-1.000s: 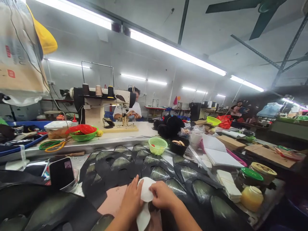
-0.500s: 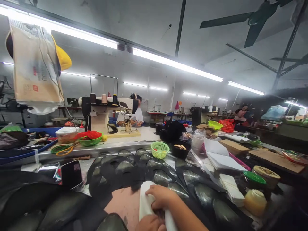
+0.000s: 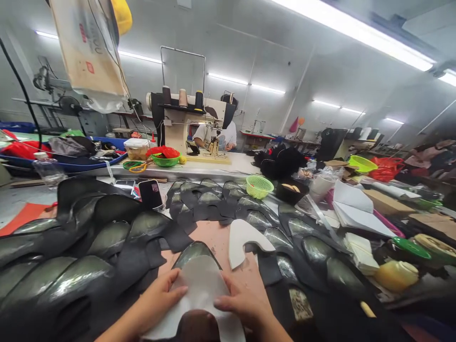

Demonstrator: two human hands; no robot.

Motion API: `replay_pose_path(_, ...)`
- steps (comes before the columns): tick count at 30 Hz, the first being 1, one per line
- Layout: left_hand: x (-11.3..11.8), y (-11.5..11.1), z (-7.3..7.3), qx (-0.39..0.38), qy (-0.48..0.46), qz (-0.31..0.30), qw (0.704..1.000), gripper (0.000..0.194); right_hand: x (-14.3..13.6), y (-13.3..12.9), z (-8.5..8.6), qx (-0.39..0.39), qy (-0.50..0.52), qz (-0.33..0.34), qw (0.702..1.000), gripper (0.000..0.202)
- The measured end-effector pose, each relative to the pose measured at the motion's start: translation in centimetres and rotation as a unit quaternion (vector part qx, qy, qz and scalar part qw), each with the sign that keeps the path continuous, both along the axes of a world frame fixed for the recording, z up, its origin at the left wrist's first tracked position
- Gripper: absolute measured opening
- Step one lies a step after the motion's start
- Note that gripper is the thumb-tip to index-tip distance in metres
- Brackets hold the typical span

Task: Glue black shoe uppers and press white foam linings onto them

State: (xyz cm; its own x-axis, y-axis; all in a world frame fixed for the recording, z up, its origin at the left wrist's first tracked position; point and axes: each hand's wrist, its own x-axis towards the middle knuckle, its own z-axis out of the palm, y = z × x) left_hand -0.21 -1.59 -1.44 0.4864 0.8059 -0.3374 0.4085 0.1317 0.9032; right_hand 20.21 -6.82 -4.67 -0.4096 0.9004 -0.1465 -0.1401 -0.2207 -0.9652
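Note:
A pale, thin U-shaped piece is held by its two sides, my left hand on one edge and my right hand on the other, thumbs on top. Under its rounded end shows a black shoe upper with a glossy toe; whether the two touch I cannot tell. Another white U-shaped piece lies just beyond my right hand on the pinkish board. Rows of similar black uppers overlap to the left, behind and to the right.
A green basket, a phone and a stack of white pieces stand around the work. At right is a yellowish jar. Behind the ledge, a person sits by a sewing machine.
The view has tilted down and turned left. One white piece now lies on the board, out of my hands. Both hands are apart, holding another pale piece over an upper.

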Motion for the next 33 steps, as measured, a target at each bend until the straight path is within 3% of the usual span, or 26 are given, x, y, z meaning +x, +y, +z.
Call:
replay_pose_path(3,-1.0,1.1,-1.0,-0.031,-0.001,0.016,0.999,0.051,-1.2,0.5,0.2,0.034,-0.060,-0.072,0.995,0.072)
replay_pose_path(6,-1.3,1.8,-1.9,-0.042,-0.019,0.023,0.999,0.065,-1.3,1.9,0.4,0.065,-0.163,-0.102,0.979,0.068)
replay_pose_path(8,-1.3,2.1,-2.3,0.002,-0.003,0.036,0.999,0.064,-1.3,2.7,0.3,0.080,-0.232,-0.113,0.963,0.051)
replay_pose_path(11,-1.1,2.2,-2.6,0.116,0.081,0.047,0.989,0.049,-1.2,3.4,-0.1,0.097,-0.295,-0.129,0.942,0.033)
replay_pose_path(14,-0.9,2.2,-2.7,0.190,0.182,0.015,0.965,0.035,-1.3,3.8,-0.5,0.146,-0.338,-0.144,0.918,0.030)
replay_pose_path(17,-0.6,2.5,-2.7,0.235,0.234,-0.014,0.943,0.034,-1.4,4.0,-0.8,0.185,-0.381,-0.146,0.894,0.031)
replay_pose_path(23,-0.4,3.1,-3.0,0.255,0.267,-0.030,0.929,0.036,-1.5,4.5,-1.7,0.200,-0.423,-0.152,0.870,0.035)
replay_pose_path(33,-0.5,3.5,-4.1,0.255,0.238,-0.009,0.937,0.036,-1.4,4.7,-2.4,0.204,-0.436,-0.143,0.865,0.035)
